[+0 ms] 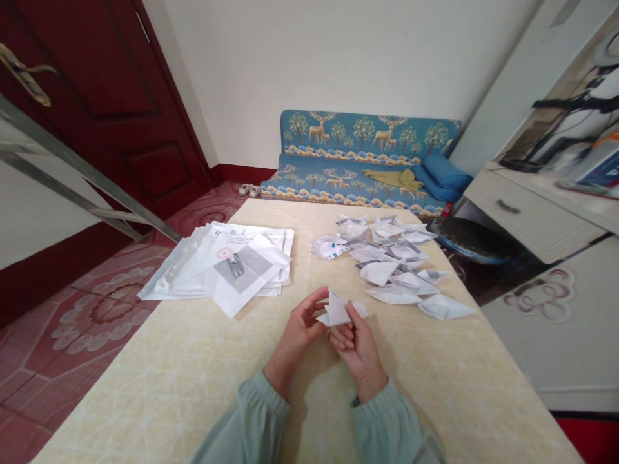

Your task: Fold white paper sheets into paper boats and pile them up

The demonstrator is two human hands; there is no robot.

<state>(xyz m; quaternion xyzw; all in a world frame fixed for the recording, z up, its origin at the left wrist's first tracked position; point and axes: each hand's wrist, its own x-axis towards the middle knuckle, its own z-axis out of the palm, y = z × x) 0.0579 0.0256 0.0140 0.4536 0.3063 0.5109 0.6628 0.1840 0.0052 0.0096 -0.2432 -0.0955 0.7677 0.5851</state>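
Observation:
Above the near middle of the table, a small white folded paper [337,310] with pointed corners is held up between my hands. My right hand [355,341] pinches its right side, the thumb on top and the other fingers curled beneath. Around the paper's left corner curve the fingers and thumb of my left hand [305,321], closed on that edge. Just beyond, to the right, lie several folded paper boats [403,287] in a cluster. One folded piece with blue print [329,247] sits at the cluster's left side.
A stack of printed sheets [193,261] lies on the left of the cream table [193,380], a sheet with a dark picture [242,270] on top. Behind the table stands a blue patterned sofa [333,177]. A round dark stool [471,238] and white cabinet [546,322] flank the right side.

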